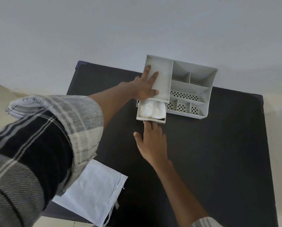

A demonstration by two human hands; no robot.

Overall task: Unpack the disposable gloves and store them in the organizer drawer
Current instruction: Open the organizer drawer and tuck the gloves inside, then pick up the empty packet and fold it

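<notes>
Dark and matte, the bench (218,153) stands against a pale grey wall, with the grey plastic organizer (194,89) at its far edge. Its drawer (150,118) is pulled partway out toward the person, and the disposable gloves (151,108) lie inside as a crumpled white bundle filling the visible part.

Reaching from a rolled plaid sleeve (46,136), the left hand (145,86) lies flat on the organizer's top left compartment, fingers spread and pressing down, its grip open and closed around nothing. Palm down, the right hand (151,141) stretches forward with fingertips (149,123) touching the drawer's front panel; its grip is likewise open and holds nothing.

At the near left edge of the bench lies a flat white bag (94,190), partly under the left sleeve, well apart from the organizer.
</notes>
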